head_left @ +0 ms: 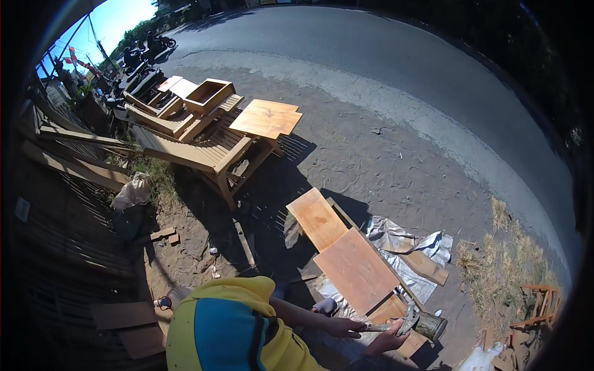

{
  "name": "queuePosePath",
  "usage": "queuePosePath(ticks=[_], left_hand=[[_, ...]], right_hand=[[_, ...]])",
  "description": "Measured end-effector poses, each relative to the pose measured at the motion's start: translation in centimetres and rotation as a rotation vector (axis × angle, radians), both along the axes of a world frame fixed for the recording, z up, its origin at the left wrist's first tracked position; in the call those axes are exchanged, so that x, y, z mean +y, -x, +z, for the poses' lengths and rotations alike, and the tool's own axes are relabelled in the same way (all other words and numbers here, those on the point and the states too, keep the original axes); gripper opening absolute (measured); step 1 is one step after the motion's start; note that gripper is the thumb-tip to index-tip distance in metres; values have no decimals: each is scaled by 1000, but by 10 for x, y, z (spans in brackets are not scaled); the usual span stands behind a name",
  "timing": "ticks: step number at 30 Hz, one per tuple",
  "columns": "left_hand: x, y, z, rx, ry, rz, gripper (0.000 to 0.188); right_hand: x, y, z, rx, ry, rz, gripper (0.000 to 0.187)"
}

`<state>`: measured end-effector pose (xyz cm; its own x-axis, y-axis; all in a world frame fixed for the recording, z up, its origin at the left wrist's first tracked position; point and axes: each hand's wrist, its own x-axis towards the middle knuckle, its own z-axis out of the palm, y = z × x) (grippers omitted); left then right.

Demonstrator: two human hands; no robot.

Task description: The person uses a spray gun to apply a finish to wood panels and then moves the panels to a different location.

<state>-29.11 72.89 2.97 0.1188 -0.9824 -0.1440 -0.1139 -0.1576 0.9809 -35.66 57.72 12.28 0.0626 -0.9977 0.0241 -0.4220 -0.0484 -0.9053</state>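
Note:
My left hand [344, 328] reaches in from the yellow and blue sleeve and is closed on one end of a thin, pale, stick-like handle [375, 327]. Close beside it, my right hand [391, 339] is closed around the same piece, farther along. Greyish, crusted material [409, 318] covers its far end; its exact kind is unclear. Just past that end is a dark, stained cylinder [430, 326], can-like in shape; whether it touches the handle I cannot tell. Below and beyond my hands lies a reddish-brown wooden panel [359, 270], overlapping a lighter panel [318, 217].
White sheeting [427, 272] with a loose board [426, 267] lies right of the panels. Slatted wooden furniture [198, 145] stands at the upper left, bearing a drawer-like box [209, 96] and an orange-toned panel [266, 119]. Beyond runs a paved road [371, 55]. Dry grass [510, 247] grows at right.

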Motion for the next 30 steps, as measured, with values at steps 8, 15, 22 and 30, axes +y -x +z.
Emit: queuePosePath(ticks=[8, 15, 22, 30], left_hand=[[80, -13, 63, -67, 137, 170, 43], [69, 5, 47, -254, 92, 84, 35], [21, 47, -9, -298, -181, -105, 32], [-27, 54, 1, -90, -529, 4, 22]], right_hand=[[66, 13, 43, -296, -162, 124, 45], [66, 40, 52, 8, -149, 104, 55], [-40, 78, -9, 189, -23, 186, 39], [-186, 191, -196, 422, -70, 47, 28]])
